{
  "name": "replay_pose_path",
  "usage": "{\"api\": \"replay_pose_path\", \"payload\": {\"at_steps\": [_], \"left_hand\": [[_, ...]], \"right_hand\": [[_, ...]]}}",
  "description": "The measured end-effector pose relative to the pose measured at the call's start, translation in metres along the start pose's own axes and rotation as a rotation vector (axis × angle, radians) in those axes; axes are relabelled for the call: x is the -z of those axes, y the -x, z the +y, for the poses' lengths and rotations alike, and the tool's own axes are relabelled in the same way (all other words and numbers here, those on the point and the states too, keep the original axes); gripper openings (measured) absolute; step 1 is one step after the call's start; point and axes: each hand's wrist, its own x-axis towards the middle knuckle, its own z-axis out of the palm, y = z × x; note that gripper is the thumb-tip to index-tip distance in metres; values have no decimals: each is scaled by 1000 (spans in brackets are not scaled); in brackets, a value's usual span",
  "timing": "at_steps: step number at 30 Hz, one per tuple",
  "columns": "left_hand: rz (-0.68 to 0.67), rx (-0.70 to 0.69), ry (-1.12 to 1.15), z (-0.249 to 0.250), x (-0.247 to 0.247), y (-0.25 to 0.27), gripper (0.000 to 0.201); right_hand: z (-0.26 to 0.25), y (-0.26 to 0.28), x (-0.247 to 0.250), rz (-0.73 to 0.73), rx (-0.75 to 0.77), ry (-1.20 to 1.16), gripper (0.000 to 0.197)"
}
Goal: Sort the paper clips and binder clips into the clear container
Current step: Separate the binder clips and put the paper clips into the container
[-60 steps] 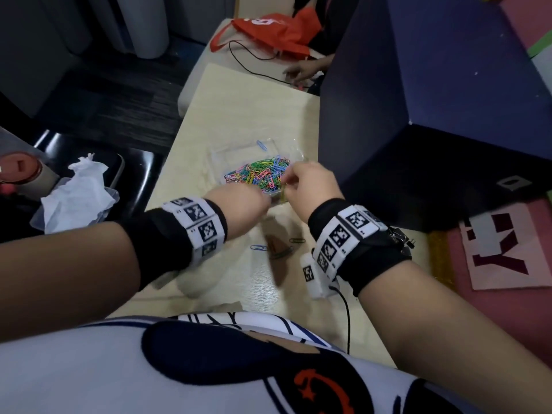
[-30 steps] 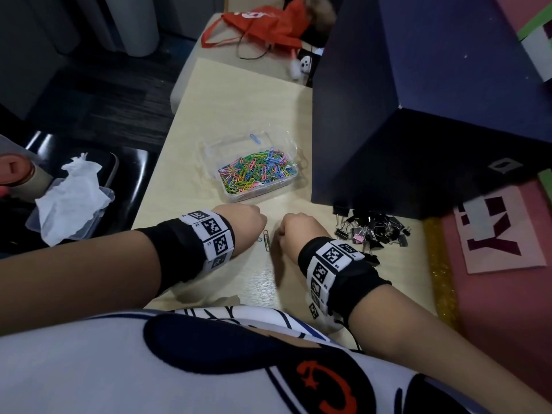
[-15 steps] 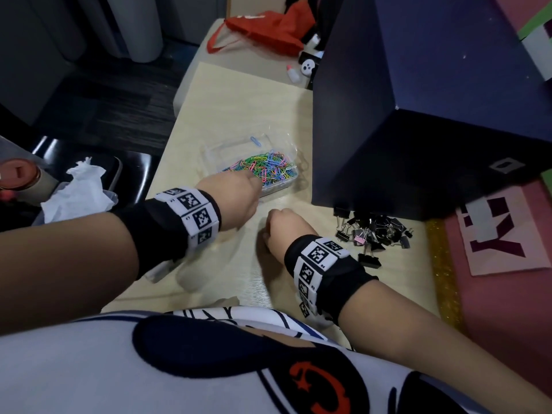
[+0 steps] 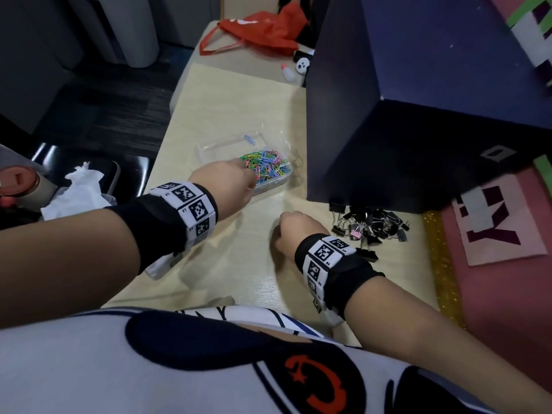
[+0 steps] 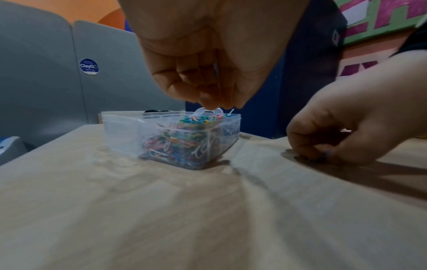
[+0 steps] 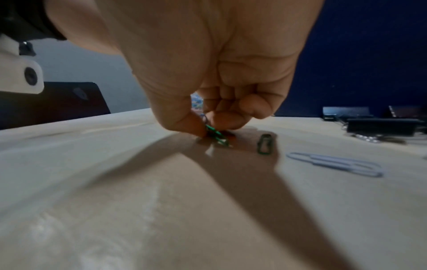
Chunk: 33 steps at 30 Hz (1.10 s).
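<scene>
A clear container [image 4: 209, 150] on the pale table holds a heap of coloured paper clips [image 4: 265, 165] in its right part. My left hand [image 5: 217, 104] hovers over the container's near edge, its bunched fingertips pinching a pale paper clip [image 5: 208, 110] just above the heap. My right hand [image 6: 205, 126] is down on the table nearer to me, where thumb and fingers pinch a green paper clip [image 6: 216, 135]. Beside it lie another green clip [image 6: 264, 144] and a pale blue clip [image 6: 335, 164]. A pile of black binder clips [image 4: 370, 225] sits to the right of my right hand.
A big dark blue box [image 4: 418, 115] stands right of the container, close behind the binder clips. A red bag [image 4: 263, 28] and a small bottle [image 4: 288, 73] lie at the far end. Left of the table are a black chair and crumpled tissue [image 4: 77, 189].
My left hand has lifted off the table and moved forward to the container. The right hand has stayed low on the table, near the loose clips.
</scene>
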Motion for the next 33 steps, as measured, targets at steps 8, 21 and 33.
{"api": "replay_pose_path", "payload": {"at_steps": [8, 21, 33], "left_hand": [[29, 28, -49, 4, -10, 1, 27], [-76, 55, -140, 11, -18, -4, 17], [-131, 13, -247, 33, -20, -4, 14]], "right_hand": [[27, 4, 32, -49, -189, -72, 34], [16, 13, -9, 46, 25, -65, 33], [30, 13, -8, -65, -27, -13, 40]]}}
